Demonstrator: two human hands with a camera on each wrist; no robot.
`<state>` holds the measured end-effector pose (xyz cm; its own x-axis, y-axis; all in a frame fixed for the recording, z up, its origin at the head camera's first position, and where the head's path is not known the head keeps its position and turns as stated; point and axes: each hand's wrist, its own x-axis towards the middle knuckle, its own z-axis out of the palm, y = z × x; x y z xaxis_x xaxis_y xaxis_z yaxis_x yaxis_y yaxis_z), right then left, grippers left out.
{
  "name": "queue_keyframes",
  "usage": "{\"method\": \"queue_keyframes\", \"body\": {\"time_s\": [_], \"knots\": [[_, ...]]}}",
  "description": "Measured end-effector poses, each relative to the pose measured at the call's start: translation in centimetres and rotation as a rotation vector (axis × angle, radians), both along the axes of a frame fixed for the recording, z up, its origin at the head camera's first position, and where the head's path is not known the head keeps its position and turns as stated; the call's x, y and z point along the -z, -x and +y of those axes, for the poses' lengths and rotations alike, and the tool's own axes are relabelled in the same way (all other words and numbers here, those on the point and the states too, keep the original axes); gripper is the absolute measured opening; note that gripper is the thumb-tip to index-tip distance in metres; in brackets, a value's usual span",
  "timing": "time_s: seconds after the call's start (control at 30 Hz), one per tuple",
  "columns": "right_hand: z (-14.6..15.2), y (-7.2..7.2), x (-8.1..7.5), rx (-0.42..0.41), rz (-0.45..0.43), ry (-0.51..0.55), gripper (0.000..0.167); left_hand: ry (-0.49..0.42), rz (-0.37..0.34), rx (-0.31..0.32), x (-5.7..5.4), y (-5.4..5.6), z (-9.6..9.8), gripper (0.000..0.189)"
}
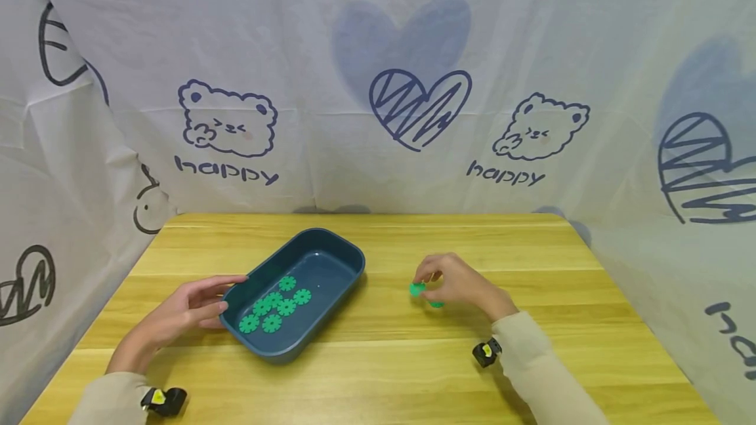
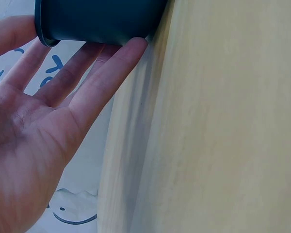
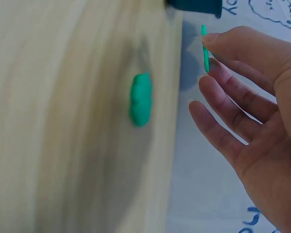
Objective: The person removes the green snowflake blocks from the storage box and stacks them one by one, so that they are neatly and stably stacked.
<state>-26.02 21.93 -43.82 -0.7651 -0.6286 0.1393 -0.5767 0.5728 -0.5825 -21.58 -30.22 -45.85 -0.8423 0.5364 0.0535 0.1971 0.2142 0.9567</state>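
A dark blue rectangular tub (image 1: 323, 275) sits at an angle on the table, left of centre. Several green notched discs (image 1: 287, 307) lie flat on its floor. My left hand (image 1: 183, 310) is at the tub's left end; in the left wrist view its straight, spread fingers touch the outer wall (image 2: 99, 19). To the right of the tub, my right hand (image 1: 459, 281) pinches one green disc (image 3: 205, 53) between thumb and fingertips, above the tabletop. Another green disc (image 3: 141, 99) lies on the wood beneath that hand, mostly hidden by it in the head view.
The wood-grain table (image 1: 378, 379) reaches back to a white cloth (image 1: 331, 156) printed with hearts and bears, which hangs behind and at both sides. Black wrist devices (image 1: 487, 351) are strapped at both sleeves.
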Motion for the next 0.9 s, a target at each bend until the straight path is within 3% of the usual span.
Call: {"method": "queue_keyframes", "body": {"time_s": [0.37,0.9], "knots": [[2.3,-0.2,1.8,0.062,-0.045,-0.034,0.012,-0.004,0.018,0.014,0.1,0.1,-0.1,0.048],[3.2,-0.4,2.4,0.134,-0.090,-0.028,0.019,0.004,0.006,0.008,0.0,0.0,0.0,0.048]]}}
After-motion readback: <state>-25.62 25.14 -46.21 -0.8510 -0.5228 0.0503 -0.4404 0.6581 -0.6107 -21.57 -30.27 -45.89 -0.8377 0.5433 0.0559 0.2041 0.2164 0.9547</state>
